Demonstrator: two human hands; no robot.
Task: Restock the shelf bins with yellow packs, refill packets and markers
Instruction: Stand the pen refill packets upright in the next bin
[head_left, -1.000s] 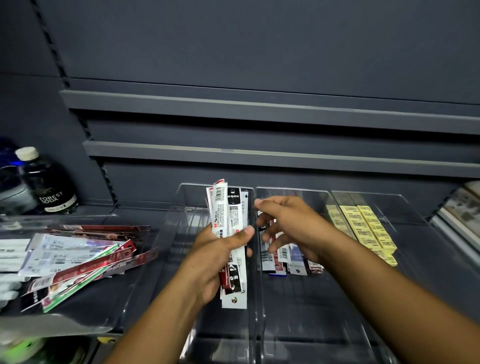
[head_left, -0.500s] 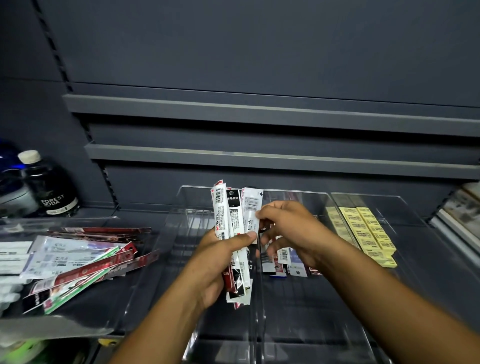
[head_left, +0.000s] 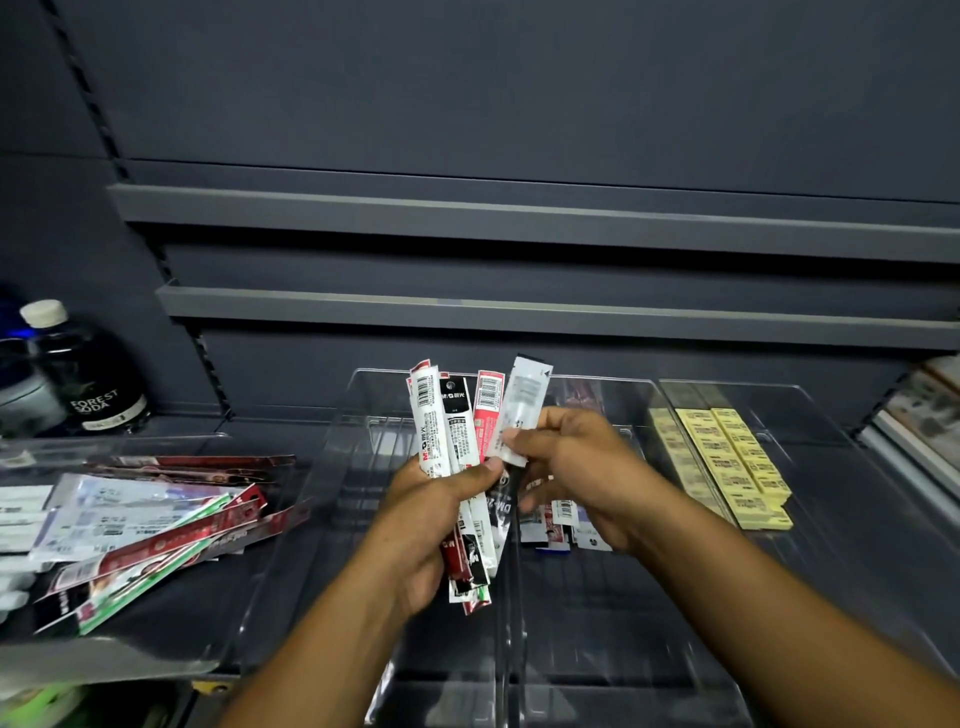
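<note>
Over the clear plastic shelf bins (head_left: 597, 383), the left hand (head_left: 431, 525) clasps a fan of long red, black and white refill packets (head_left: 453, 431); the right hand (head_left: 579, 467) pinches one white packet (head_left: 523, 408). Tugging could loosen the left grip, scattering them.

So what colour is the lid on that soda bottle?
Off-white. The cap sits on top of the dark Forest Soda bottle, far left in the head view.
</note>
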